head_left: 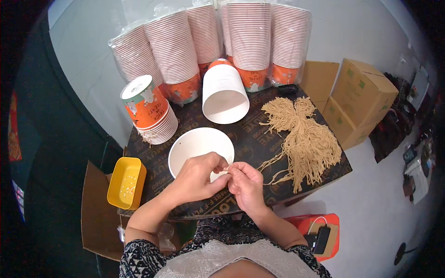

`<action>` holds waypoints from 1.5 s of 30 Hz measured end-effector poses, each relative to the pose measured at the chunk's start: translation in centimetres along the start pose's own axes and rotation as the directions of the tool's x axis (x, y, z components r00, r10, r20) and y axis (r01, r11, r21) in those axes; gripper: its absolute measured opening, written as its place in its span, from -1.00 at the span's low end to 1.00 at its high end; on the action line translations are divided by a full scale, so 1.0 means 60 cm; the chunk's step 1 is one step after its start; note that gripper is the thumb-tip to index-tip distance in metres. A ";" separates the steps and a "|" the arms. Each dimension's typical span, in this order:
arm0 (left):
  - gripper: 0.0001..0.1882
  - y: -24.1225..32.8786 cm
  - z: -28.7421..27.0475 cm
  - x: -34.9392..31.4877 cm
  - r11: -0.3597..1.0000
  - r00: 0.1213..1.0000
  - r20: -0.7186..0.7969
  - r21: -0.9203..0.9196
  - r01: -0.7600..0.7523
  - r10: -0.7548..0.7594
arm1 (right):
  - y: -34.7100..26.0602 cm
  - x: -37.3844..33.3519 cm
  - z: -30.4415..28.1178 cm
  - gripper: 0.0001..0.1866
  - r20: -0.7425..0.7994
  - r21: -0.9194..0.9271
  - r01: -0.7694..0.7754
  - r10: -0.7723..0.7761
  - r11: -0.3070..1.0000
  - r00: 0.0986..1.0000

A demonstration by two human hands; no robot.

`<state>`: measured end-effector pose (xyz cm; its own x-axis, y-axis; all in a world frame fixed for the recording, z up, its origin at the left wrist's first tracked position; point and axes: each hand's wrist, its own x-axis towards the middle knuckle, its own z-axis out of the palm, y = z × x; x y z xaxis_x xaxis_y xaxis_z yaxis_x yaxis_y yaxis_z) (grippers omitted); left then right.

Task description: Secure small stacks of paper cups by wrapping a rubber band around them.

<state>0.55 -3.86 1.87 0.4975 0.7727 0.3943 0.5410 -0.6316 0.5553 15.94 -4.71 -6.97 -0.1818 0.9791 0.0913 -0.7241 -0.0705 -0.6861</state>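
Note:
My left hand (199,178) and my right hand (247,184) meet fingertip to fingertip over the near rim of a white paper bucket (201,144). Both are closed in a pinch on a short bit of tan cord (226,170), mostly hidden by the fingers. The bucket stands mouth up, with a small dark hole in its wall near the upper left rim. To the right of my right hand lies a thick bundle of cut tan cords (308,148), a few loose strands trailing toward that hand.
A yellow tub (126,183) with small beads sits at the left edge. Orange printed buckets (147,111) stand stacked upside down, cords at their rims. A nested white stack (225,99) lies on its side. Tall plastic-wrapped stacks (171,51) line the wall; cardboard boxes (361,92) stand at right.

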 end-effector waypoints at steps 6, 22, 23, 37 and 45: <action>-0.80 -0.006 0.010 0.000 0.999 0.994 -0.111 -0.035 -0.005 0.001 | 0.003 0.001 0.001 -0.88 0.001 0.010 0.008 -0.008 1.000 1.000; -0.93 -0.013 0.000 0.000 0.994 0.995 -0.014 0.054 -0.093 0.094 | 0.000 0.000 -0.028 -0.89 -0.041 -0.401 0.289 -0.332 0.870 0.942; -0.94 -0.013 -0.001 -0.001 0.996 0.997 -0.011 0.048 -0.076 0.077 | -0.006 -0.002 -0.032 -0.89 -0.039 -0.427 0.320 -0.370 0.846 0.928; -0.95 -0.014 -0.007 -0.007 0.992 0.992 0.016 -0.021 0.127 -0.127 | -0.011 0.014 -0.098 -0.85 -0.021 -0.711 0.372 -0.547 0.597 0.837; -0.82 -0.041 -0.085 -0.008 0.992 0.990 0.068 -0.009 0.128 -0.127 | -0.058 0.063 -0.122 -0.76 -0.127 -0.676 0.191 -0.368 0.712 0.921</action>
<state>-4.46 -2.34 4.04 0.4696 0.8407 0.2698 0.5944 -0.5270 0.6074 22.64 0.65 -9.53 0.1834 0.9521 0.2447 -0.1005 0.2657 -0.9588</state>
